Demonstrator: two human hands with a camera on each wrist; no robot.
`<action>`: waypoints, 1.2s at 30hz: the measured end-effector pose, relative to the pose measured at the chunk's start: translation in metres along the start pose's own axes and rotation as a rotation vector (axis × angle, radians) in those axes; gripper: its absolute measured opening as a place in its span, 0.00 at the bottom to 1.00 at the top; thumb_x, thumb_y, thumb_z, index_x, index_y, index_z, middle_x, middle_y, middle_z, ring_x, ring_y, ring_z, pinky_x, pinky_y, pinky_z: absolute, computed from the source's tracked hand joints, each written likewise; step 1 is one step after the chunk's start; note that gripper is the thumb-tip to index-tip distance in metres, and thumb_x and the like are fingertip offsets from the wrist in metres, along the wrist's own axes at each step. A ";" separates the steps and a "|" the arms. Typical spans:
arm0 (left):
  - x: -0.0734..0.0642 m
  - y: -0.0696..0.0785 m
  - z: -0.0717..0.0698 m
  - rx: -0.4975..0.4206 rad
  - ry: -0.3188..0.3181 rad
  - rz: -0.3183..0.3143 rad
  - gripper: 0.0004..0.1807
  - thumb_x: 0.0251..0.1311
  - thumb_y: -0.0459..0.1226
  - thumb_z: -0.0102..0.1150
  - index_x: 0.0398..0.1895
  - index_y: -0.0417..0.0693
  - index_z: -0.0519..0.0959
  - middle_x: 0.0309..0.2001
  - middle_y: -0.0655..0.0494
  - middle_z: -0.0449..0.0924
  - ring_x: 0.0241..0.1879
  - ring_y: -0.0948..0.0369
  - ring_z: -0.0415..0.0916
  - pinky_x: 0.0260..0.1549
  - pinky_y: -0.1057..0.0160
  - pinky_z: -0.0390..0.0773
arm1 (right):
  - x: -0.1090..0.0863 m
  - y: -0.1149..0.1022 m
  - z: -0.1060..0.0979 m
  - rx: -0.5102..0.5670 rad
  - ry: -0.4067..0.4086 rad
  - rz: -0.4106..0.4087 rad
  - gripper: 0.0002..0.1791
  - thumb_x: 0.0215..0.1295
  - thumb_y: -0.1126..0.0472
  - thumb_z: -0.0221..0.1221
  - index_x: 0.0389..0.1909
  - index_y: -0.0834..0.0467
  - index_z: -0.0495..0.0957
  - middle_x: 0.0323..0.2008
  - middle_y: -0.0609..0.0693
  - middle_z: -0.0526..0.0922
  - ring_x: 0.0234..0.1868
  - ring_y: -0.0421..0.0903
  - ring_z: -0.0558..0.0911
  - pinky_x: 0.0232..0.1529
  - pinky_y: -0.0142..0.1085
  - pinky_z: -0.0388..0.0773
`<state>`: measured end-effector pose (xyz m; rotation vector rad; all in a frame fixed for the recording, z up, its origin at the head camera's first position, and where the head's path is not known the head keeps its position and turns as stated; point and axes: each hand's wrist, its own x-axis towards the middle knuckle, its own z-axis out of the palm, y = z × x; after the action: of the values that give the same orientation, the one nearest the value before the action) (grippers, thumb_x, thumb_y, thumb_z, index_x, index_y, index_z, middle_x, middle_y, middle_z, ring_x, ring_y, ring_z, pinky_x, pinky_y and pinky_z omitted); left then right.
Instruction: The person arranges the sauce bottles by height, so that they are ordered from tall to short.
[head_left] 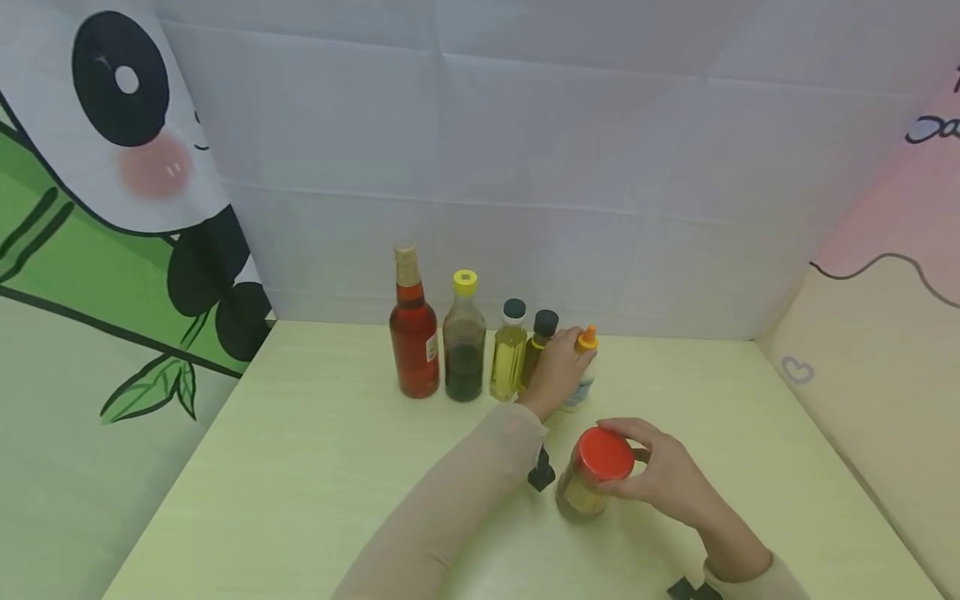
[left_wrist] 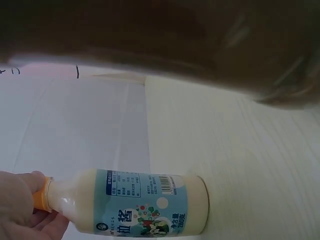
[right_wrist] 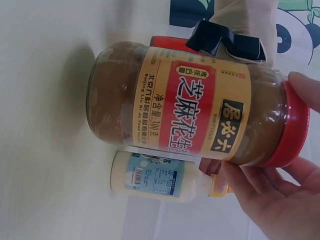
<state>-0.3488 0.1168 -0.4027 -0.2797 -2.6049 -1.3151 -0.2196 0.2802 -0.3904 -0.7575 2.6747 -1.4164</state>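
My left hand (head_left: 557,372) pinches the orange cap (head_left: 588,337) of a squeeze bottle of salad dressing (left_wrist: 142,205), cream-coloured with a blue label. The bottle stands upright on the table, partly hidden by that hand in the head view. Nearer to me, my right hand (head_left: 663,473) grips a glass jar of sesame peanut butter (right_wrist: 185,102) around its red lid (head_left: 606,454), thumb on one side and fingers on the other. The jar looks slightly tilted; whether its base touches the table I cannot tell.
Left of the dressing stand a dark-capped bottle (head_left: 546,322), a bottle of yellow oil (head_left: 510,354), a yellow-capped bottle of dark liquid (head_left: 465,362) and a tall red bottle (head_left: 415,346). Behind them rises a pale wall sheet (head_left: 525,150). The pale table (head_left: 300,500) lies under everything.
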 end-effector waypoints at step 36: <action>-0.002 -0.003 0.002 -0.007 0.025 0.001 0.20 0.68 0.43 0.58 0.59 0.46 0.74 0.52 0.54 0.76 0.54 0.61 0.75 0.54 0.64 0.73 | 0.054 0.010 -0.025 -0.080 0.150 0.328 0.42 0.50 0.57 0.72 0.67 0.64 0.67 0.64 0.64 0.68 0.59 0.61 0.70 0.48 0.48 0.77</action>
<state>-0.3482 0.1166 -0.4068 -0.2643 -2.5799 -1.3193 -0.2768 0.2815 -0.3724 -0.2037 2.8108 -1.3368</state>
